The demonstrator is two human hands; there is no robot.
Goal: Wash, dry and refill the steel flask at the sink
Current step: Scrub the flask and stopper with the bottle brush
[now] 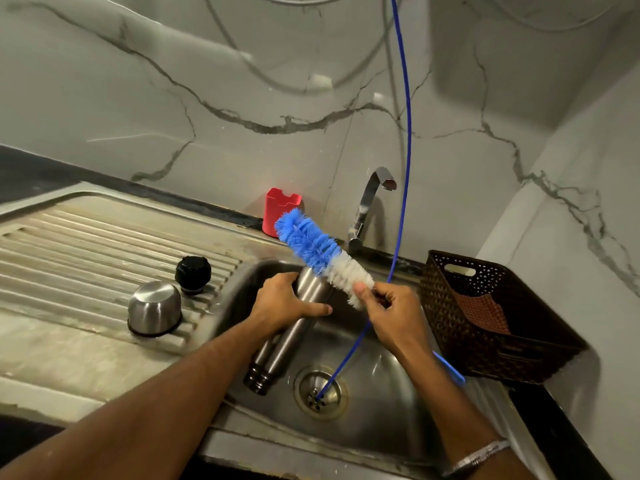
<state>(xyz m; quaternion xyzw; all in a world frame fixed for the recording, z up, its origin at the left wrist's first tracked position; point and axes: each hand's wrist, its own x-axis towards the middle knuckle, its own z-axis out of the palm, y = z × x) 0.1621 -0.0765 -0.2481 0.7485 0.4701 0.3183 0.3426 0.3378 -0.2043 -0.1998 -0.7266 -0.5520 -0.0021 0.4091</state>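
Flask (294, 327) lay mid-frame over the sink (381, 393), long axis slanting, neck toward lower left. My left hand (282, 303) gripped its upper body. My right hand (388, 306) pinched the brush (322, 251) just beside it, bristles aimed upper left, away from the neck.

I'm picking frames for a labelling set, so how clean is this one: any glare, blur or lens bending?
Head view: dim, warm light; soft glare on the steel cup and sink basin. Wide-angle bending curves the counter edge and the blue cord. The flask, bottle brush, left hand and right hand are sharp enough; frame corners are darker and softer.
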